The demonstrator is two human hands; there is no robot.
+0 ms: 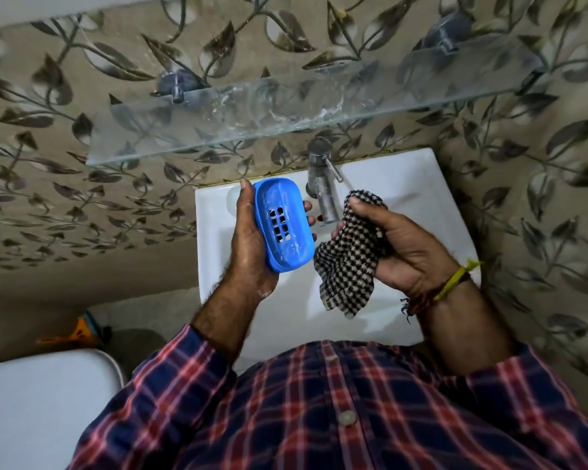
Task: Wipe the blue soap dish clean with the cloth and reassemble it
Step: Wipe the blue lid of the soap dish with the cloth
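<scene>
The blue soap dish (284, 225) is an oval plastic tray with a grid of drain holes in its middle and whitish soap smears on its surface. My left hand (248, 242) grips it from behind, tilted on edge above the sink, fingertips showing at its right rim. Just to its right, my right hand (401, 245) clutches a black-and-white checked cloth (348, 262), whose loose end hangs down over the basin. Cloth and dish sit close together, nearly touching at the dish's lower right. Whether the dish is one piece or two stacked pieces is not visible.
A white sink (401, 184) lies below my hands, with a steel tap (323, 178) at its back. A glass shelf (252, 117) with soap streaks juts from the leaf-patterned wall above. A white toilet tank lid (45, 398) stands lower left.
</scene>
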